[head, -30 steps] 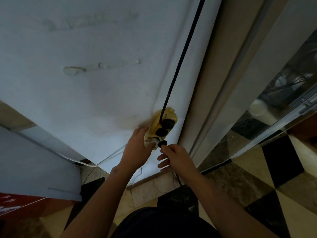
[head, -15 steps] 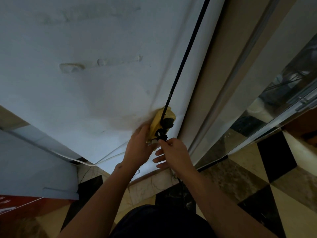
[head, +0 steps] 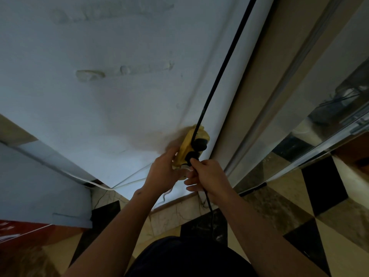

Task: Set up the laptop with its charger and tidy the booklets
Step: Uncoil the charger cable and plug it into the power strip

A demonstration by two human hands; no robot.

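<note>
**Clerk:** Item one, the power strip [head: 189, 149]?

**Checker:** Yellow, fixed low on the pale wall [head: 99, 92], just above the skirting where wall met floor [head: 329, 212]. Two black plugs showed on its face. The upper plug [head: 200, 144] was seated, with a black cable [head: 223, 66] running up the wall and out of the top of the view.

**Clerk:** Item two, the hands?

**Checker:** The left hand [head: 162, 172] was curled round the left side of the strip and held it steady. The right hand [head: 207, 177] pinched the charger plug [head: 192, 155] at the lower socket, with the charger cord [head: 207, 198] passing under the palm and down toward the floor. The two hands were just beside each other, possibly touching.

**Clerk:** Was that plug fully home?

**Checker:** I could not tell; the fingers covered the joint. By my judgement it was at the socket and either going in or just seated.

**Clerk:** Other entries?

**Checker:** A thin white wire [head: 119, 184] ran along the base of the wall to the strip. The floor was checkered tile, black and cream. A glass panel [head: 319, 120] stood at the right.

**Clerk:** Task standing?

**Checker:** Early, as I judged it. The wall end of the charger was in hand. No laptop and no booklets were in view, so connecting the laptop and tidying the booklets appeared to be left.
</note>
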